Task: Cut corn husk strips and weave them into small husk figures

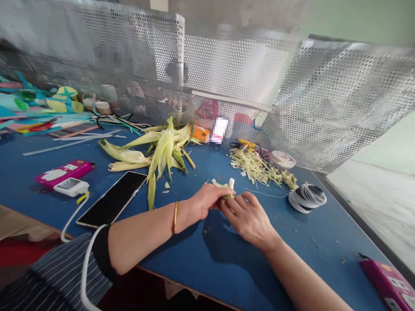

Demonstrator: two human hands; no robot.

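Long, smooth, pointed corn husks (167, 149) lie on the blue table (194, 263). The left hand (205, 201) pinches a small pale strip (231, 184) between both hands; the right hand (248, 218) curls against it, tips hidden, its grip unclear. Fine fingertip work seems underway, probably next calling for a steady pinch. Rightward sit tangled, curly shreds (251, 163) and a rounded thread spool (306, 198).

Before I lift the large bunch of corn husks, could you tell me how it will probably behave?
The corn husks will probably feel light for their spread, since they look thin and leafy. They may be floppy and trail, as several long ends bend and splay outward. Some might slip loose, because they seem only piled over one another.
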